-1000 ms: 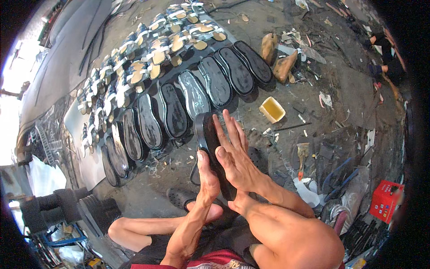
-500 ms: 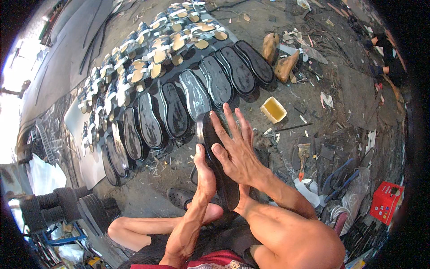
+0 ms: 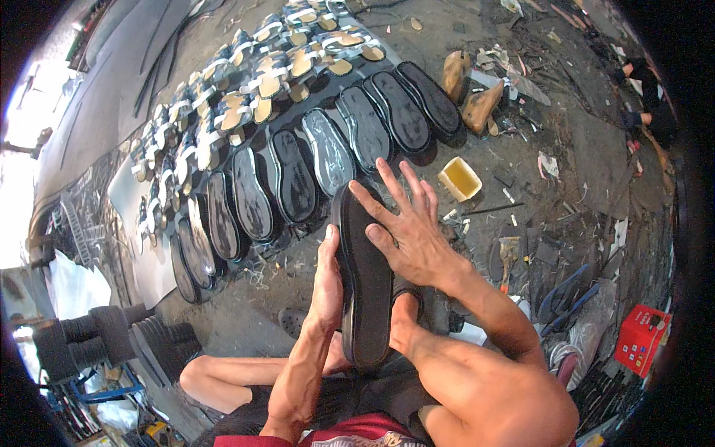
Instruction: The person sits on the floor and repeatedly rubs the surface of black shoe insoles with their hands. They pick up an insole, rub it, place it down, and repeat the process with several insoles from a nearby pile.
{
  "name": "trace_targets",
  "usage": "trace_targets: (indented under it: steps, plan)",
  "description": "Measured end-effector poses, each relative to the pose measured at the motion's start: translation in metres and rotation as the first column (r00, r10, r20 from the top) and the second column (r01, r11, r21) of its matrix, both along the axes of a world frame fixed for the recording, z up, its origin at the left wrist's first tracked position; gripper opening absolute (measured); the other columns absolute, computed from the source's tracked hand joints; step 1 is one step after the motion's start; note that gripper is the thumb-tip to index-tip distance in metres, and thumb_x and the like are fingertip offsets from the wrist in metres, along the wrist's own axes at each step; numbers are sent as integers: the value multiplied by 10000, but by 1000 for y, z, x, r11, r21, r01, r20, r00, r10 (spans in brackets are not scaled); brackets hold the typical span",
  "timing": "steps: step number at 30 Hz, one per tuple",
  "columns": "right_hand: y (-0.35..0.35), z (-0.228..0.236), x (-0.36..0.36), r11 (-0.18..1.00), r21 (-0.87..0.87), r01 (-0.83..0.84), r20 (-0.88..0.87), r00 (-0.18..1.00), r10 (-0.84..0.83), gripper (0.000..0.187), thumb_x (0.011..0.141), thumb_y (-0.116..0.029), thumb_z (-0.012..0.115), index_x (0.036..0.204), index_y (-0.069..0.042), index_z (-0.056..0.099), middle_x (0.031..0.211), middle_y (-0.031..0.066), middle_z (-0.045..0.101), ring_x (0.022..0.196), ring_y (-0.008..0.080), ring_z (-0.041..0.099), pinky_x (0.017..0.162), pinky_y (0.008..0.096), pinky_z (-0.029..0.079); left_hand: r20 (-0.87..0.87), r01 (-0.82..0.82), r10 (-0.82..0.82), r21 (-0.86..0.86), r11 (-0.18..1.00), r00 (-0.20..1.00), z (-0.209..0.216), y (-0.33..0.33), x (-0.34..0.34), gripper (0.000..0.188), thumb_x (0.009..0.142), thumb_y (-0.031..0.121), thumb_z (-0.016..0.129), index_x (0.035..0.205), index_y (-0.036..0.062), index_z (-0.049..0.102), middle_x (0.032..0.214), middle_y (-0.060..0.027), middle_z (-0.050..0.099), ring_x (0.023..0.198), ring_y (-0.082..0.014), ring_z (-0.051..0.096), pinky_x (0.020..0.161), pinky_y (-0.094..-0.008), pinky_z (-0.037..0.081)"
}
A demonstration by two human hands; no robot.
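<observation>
Left grip [image 3: 328, 287] is clasped around the left edge of a thick black sole [image 3: 370, 290], its thumb lying along the side wall and its other fingers mostly hidden behind. Right grip [image 3: 417, 242] is unclenched, fingers spread, its thumb and index finger lying over the far right part of the sole; whether they press on it cannot be told.

The sole is held up in front of the person, above the lap, its long axis running near to far and its broad face turned toward the right. It is long and rounded at both ends. The face looks dark and mostly matte, with a line following its outline, while the side wall is smooth and shinier.

Beyond it, on the rough grey-brown ground [image 3: 573, 153], a curved row of black soles [image 3: 294, 175] shows glossy, streaky faces inside raised rims. Farther off sit many sandals [image 3: 302, 61] with white straps and tan footbeds. To the far right lie smooth, rounded, brown wooden forms [image 3: 482, 106]. Nearer is a pale, squarish tub [image 3: 449, 188] of amber liquid, and to its near right a flat brush [image 3: 509, 253] with light, worn-looking bristles.
</observation>
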State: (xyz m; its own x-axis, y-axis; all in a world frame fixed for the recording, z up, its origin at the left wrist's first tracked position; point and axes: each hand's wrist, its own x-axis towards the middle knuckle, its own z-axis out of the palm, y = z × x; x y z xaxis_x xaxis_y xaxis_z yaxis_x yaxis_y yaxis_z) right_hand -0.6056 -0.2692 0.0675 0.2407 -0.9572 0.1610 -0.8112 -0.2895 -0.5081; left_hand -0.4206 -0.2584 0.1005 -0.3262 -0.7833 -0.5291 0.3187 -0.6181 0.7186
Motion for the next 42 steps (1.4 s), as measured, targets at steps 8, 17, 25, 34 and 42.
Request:
trace_targets:
  steps: [8,17,25,34,42]
  plan:
    - [-8,8,-12,995,-53,-90,-124,989,83,613,1119,-674,280,1682,-451,375,1821,117,150,1629,463,152,1269,692,116,-207,-56,90,163,985,974,7,-5,4,704,1141,608,374,1571,67,513,1334,-216,700,1077,-278,772,915,-409,665]
    - [-10,26,-26,962,-48,-268,-173,951,256,678,1093,-744,187,1637,-450,469,1822,87,147,1642,425,131,1276,672,82,-383,58,68,309,949,921,10,-5,20,798,1080,712,419,1565,89,530,1282,-226,725,1013,-327,790,831,-443,692]
    - [-4,34,-21,938,-49,-344,-204,923,327,595,1106,-707,267,1649,-510,408,1827,70,138,1650,409,141,1272,682,106,-433,32,177,433,901,884,15,0,21,789,1078,711,426,1554,93,544,1253,-235,734,982,-336,797,787,-459,698]
    - [-1,37,-20,908,-10,-419,-244,882,404,618,1085,-760,224,1618,-538,446,1818,53,161,1652,393,109,1291,661,78,-445,148,47,394,907,894,3,-4,30,811,1066,721,434,1580,99,520,1276,-251,724,991,-349,795,787,-468,700]
    - [9,39,-12,885,-19,-465,-255,858,446,623,1079,-774,202,1620,-560,425,1819,42,160,1655,376,106,1290,653,83,-389,15,108,299,954,915,1,-6,22,761,1094,682,399,1591,117,506,1387,-252,668,1076,-346,772,841,-482,693]
